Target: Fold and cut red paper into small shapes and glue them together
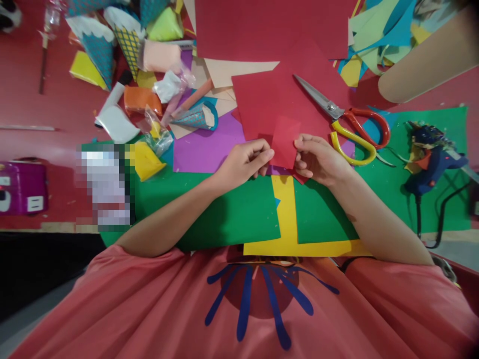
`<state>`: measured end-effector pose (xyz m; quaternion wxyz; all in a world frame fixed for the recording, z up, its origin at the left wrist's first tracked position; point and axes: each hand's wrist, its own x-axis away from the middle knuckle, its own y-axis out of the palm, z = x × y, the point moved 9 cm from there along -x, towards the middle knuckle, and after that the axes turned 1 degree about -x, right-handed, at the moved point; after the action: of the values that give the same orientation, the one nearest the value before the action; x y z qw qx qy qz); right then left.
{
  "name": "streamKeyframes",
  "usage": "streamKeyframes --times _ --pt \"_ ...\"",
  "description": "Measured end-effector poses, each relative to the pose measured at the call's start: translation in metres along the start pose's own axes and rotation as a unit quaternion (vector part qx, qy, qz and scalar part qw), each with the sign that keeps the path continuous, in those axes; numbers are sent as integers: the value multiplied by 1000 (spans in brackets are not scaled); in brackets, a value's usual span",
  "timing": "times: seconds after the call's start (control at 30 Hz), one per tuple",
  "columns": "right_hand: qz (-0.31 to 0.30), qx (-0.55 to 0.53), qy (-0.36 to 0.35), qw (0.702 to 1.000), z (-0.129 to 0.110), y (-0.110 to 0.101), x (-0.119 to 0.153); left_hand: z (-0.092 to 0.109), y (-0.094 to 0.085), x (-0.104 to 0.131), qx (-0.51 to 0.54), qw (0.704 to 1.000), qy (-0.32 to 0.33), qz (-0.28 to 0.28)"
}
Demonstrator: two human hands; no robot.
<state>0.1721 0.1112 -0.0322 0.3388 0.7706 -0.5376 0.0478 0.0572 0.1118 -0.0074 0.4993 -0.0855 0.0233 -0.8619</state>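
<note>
Small red paper piece (285,142) sits between the 2 hands, over red paper (258,94) and purple paper (205,152). The left hand (247,160) pinches its left edge between thumb and bent fingers; the right hand (322,158) closes thumb and forefinger on the right edge, other fingers curled. Scissors (331,107) with 1 red and 1 yellow handle lie beyond the right hand; farther right, a blue glue gun (430,169) rests on green paper (398,204).

A phone-like thing (108,187) is blurred into blocks, its face unreadable. The left edge cuts off a purple box (24,188), the top a big red sheet (271,27), the right a cardboard tube (426,60). The left hand (247,162) and right hand (322,158) each hide a bit of the small red card (285,139).
</note>
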Motion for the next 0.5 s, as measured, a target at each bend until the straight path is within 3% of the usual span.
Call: streamKeyframes --times 0.37,0.5 --pt "4 -33 20 999 3 0 1 0 1 0 -10 1000 11 -6" --pt "-20 -84 52 995 7 5 2 1 2 1 -9 1000 15 -6"
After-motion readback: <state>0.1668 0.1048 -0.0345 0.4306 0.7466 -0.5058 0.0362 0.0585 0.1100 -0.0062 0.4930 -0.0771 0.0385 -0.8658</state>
